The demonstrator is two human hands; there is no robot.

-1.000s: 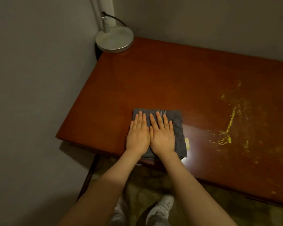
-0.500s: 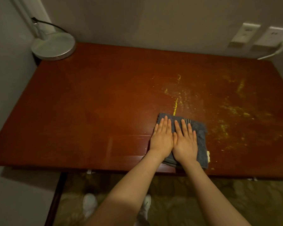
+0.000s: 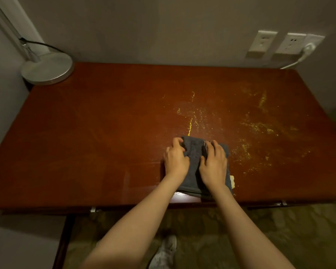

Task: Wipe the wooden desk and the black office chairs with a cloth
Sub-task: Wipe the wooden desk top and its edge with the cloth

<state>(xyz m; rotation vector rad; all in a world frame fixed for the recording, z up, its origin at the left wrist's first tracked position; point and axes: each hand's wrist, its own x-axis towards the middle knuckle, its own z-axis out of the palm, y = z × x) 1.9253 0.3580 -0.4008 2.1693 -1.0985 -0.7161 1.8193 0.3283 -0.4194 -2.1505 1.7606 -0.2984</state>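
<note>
The left hand (image 3: 176,161) and right hand (image 3: 214,165) curl their fingers into the folded grey cloth (image 3: 194,152), near the worktop's (image 3: 85,133) near edge. Best to press firmly and sweep far and right through the yellow crumbs (image 3: 260,127), gathering rather than scattering them.

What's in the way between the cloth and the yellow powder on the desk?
Nothing visible. The cloth, under the left hand and right hand, lies on the desk; the yellow powder starts at its far edge and spreads right.
</note>
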